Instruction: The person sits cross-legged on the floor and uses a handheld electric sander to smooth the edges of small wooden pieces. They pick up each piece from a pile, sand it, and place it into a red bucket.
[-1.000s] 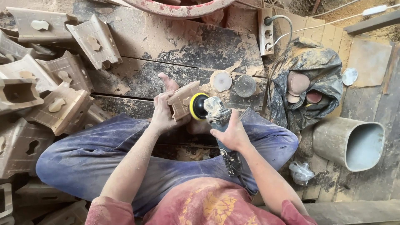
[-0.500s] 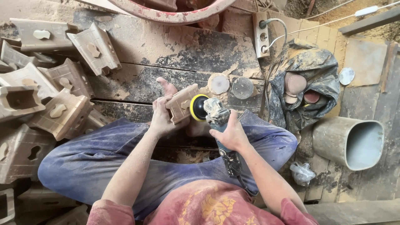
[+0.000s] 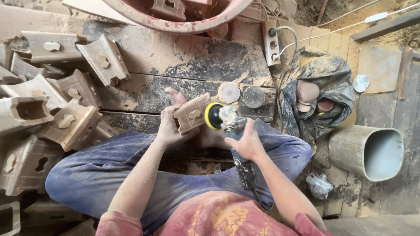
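Note:
My left hand (image 3: pixel 168 124) grips a small carved wooden block (image 3: pixel 191 114) with a keyhole-shaped cutout, held above my crossed legs. My right hand (image 3: pixel 246 142) holds a dusty handheld power sander (image 3: pixel 232 126) by its body. The sander's yellow-rimmed black disc (image 3: pixel 214 116) presses against the block's right end. A black cord runs from the tool back along my right forearm.
Several similar wooden blocks (image 3: pixel 65 122) are piled on the left. Two loose sanding discs (image 3: pixel 241 94) lie on the dusty planks ahead. A power strip (image 3: pixel 270 41), a dark bag with discs (image 3: pixel 317 94), a grey metal tub (image 3: pixel 367 150) and a red basin rim (image 3: pixel 183 22) surround me.
The block has turned in my left hand, now showing its keyhole face, and the sander disc has shifted slightly right with it. The view moved a little downward.

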